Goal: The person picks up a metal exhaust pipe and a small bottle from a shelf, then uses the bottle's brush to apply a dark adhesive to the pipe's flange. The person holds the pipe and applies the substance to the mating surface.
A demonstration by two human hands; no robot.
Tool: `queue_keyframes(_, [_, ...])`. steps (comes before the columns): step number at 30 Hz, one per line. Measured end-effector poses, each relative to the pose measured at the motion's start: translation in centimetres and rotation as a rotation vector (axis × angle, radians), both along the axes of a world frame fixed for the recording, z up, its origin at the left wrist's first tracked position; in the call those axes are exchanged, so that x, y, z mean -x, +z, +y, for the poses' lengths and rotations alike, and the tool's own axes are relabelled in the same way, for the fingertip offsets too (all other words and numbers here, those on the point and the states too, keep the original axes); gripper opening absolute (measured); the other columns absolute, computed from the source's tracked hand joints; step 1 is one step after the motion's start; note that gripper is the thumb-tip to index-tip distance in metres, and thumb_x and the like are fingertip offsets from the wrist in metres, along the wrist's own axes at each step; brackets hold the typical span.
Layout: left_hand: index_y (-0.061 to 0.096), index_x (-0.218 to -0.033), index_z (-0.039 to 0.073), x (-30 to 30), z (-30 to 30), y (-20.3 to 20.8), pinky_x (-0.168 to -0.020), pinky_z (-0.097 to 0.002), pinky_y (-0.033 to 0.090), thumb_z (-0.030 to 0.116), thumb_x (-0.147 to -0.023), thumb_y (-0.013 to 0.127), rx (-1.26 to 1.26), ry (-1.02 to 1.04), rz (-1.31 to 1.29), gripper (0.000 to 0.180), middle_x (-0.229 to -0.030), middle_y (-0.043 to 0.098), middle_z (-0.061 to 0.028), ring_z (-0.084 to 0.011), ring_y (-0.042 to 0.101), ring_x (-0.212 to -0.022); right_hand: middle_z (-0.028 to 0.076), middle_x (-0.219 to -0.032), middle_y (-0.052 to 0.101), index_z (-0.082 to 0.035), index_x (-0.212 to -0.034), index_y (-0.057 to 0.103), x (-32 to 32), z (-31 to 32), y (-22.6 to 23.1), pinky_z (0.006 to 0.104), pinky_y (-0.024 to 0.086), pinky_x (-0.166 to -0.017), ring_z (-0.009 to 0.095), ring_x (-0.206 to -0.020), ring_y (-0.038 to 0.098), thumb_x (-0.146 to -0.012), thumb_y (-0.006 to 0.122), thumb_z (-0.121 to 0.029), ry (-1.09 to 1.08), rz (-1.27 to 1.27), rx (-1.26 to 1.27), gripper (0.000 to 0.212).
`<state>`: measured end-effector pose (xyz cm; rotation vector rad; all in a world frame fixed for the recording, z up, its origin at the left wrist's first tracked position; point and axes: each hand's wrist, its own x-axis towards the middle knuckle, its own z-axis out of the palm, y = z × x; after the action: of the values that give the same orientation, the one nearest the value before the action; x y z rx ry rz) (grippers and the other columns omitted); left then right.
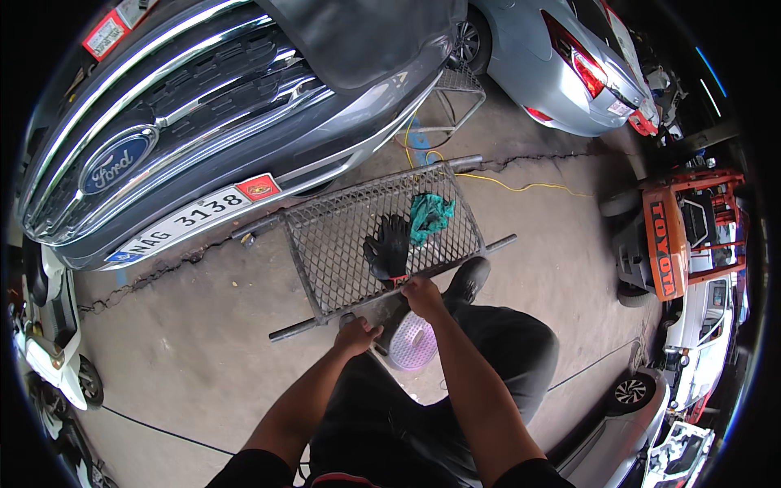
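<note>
A metal mesh bench [325,244] stands in front of my knees. My right hand [424,298] is closed at its front rail, next to the red-edged cuff of a black work glove [388,248] lying on the mesh. My left hand [356,335] is closed just below the same rail, lower and further left, by a small dark piece. What either hand grips is hidden by the fingers. Between my hands and knees is a round, pinkish-white perforated disc [412,343], beside a dark shape. A crumpled green cloth [432,218] lies on the mesh right of the glove.
The front of a dark grey vehicle [342,134] rises beyond the bench, partly under a black cover [370,41]. A silver car [541,73] stands far right. An orange forklift [659,236] is at the right. A yellow cord [521,189] crosses the concrete floor; a motorcycle [53,350] stands left.
</note>
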<state>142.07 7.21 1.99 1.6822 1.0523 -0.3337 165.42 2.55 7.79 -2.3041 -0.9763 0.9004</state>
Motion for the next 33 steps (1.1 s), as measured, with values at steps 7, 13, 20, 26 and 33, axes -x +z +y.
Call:
queue_keyframes(7, [0.066, -0.118, 0.004, -11.5, 3.7, -6.6, -0.093, -0.0508, 0.056, 0.083, -0.076, 0.073, -0.001, 0.479, 0.228, 0.089, -0.112, 0.076, -0.0184, -0.0388, 0.073, -0.11, 0.023, -0.117, 0.073, -0.007, -0.117, 0.076, -13.4, 12.1, -11.2, 0.0493, 0.056, -0.096, 0.043, -0.11, 0.069, -0.084, 0.079, -0.026, -0.003, -0.213, 0.119, 0.038])
queue_keyframes(13, [0.069, -0.112, 0.004, -17.0, 4.8, -9.3, -0.093, -0.0499, 0.057, 0.065, -0.08, 0.08, 0.002, 0.66, 0.308, 0.069, -0.108, 0.076, -0.0207, -0.0399, 0.073, -0.107, 0.023, -0.149, 0.055, -0.004, -0.139, 0.063, -16.4, 17.5, -13.6, 0.0523, 0.051, -0.106, 0.045, -0.13, 0.058, -0.093, 0.077, -0.026, -0.157, -0.039, 0.314, 0.053])
queue_keyframes(20, [0.071, -0.081, 0.0, -13.8, 1.7, -4.6, -0.071, -0.049, 0.056, 0.041, -0.079, 0.085, 0.034, 0.785, -0.013, 0.043, -0.077, 0.073, -0.0208, -0.0394, 0.074, -0.078, 0.025, -0.13, 0.065, 0.001, -0.129, 0.065, -5.0, 18.8, -8.9, 0.0475, 0.048, -0.106, 0.044, -0.123, 0.061, -0.093, 0.075, -0.023, 0.288, -0.04, -0.251, 0.045])
queue_keyframes(26, [0.07, -0.088, -0.004, -3.1, -0.6, 7.7, -0.065, -0.0432, 0.056, 0.032, -0.08, 0.085, -0.221, 0.878, -0.05, 0.039, -0.073, 0.071, -0.0178, -0.0316, 0.072, -0.066, 0.026, -0.111, 0.073, 0.0, -0.116, 0.072, 1.3, 21.0, -0.8, 0.0498, 0.054, -0.096, 0.044, -0.112, 0.069, -0.094, 0.072, -0.044, 1.091, 0.167, 0.363, 0.049])
queue_keyframes(33, [0.069, -0.1, -0.005, 4.5, 7.7, 24.3, -0.056, -0.0314, 0.05, 0.01, -0.087, 0.08, 0.274, 0.839, -0.431, 0.023, -0.078, 0.068, -0.0068, -0.0129, 0.064, -0.063, 0.02, -0.119, 0.073, -0.003, -0.128, 0.067, -5.9, 26.6, 23.4, 0.0478, 0.056, -0.093, 0.037, -0.111, 0.07, -0.096, 0.073, -0.039, 1.192, -0.37, -0.197, 0.049])
